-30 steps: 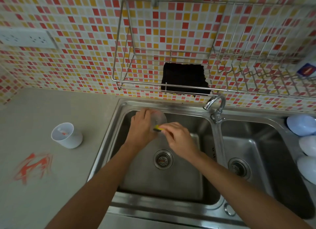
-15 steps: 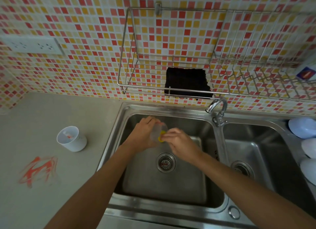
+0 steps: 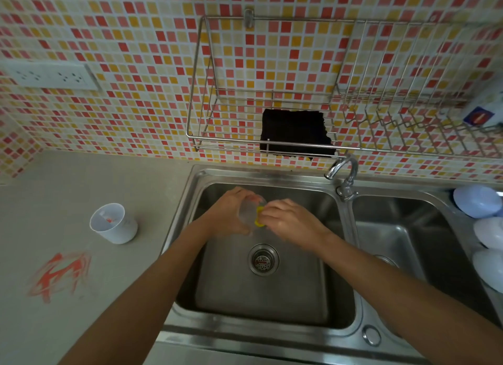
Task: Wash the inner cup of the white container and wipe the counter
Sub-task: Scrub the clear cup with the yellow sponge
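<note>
Hands met over the left basin of the sink (image 3: 337, 304). The left hand (image 3: 231, 214) wrapped around the clear inner cup (image 3: 249, 214), holding it above the drain (image 3: 263, 259). The right hand (image 3: 288, 221) pinched a yellow sponge (image 3: 258, 219) against the cup's mouth, fingers curled closed on it. On the counter (image 3: 81, 179), left of the sink, stood the white container (image 3: 113, 224), with an orange smear (image 3: 61, 273) nearer the front edge. A dark cloth (image 3: 295, 133) lay in the wire rack (image 3: 217, 144) on the tiled wall, above the tap (image 3: 344, 171).
</note>
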A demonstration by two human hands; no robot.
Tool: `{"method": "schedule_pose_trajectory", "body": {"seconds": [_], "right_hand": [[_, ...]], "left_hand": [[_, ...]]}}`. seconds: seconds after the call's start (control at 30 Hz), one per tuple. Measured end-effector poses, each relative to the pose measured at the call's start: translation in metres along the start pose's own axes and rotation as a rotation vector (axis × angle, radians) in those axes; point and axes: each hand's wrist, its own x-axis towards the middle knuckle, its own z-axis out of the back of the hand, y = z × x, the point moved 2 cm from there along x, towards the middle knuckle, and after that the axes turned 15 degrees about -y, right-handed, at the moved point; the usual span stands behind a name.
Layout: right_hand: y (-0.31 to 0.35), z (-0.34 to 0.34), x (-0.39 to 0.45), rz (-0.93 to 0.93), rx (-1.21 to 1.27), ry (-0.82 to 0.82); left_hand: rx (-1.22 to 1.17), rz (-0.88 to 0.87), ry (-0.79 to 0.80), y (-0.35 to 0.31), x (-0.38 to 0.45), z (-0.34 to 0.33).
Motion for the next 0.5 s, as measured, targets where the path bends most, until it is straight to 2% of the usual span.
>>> {"method": "schedule_pose_trajectory", "body": {"seconds": [0.1, 0.2, 0.33, 0.43, 0.5], "right_hand": [[-0.001, -0.001, -0.002, -0.007, -0.053, -0.083], [-0.001, -0.002, -0.005, -0.082, -0.064, -0.150], [0.004, -0.004, -0.005, -0.227, -0.062, -0.191], [0.014, -0.003, 0.002, -0.317, -0.022, -0.208], [0.022, 0.001, 0.006, -0.382, 0.068, -0.232]], "left_hand": [[-0.066, 0.071, 0.031, 0.000, 0.002, 0.004], [-0.082, 0.156, -0.032, 0.001, 0.001, 0.002], [0.135, 0.091, -0.211, -0.007, -0.014, -0.015], [0.203, 0.099, -0.372, -0.007, -0.019, -0.023], [0.225, 0.064, -0.422, -0.005, -0.015, -0.023]]}}
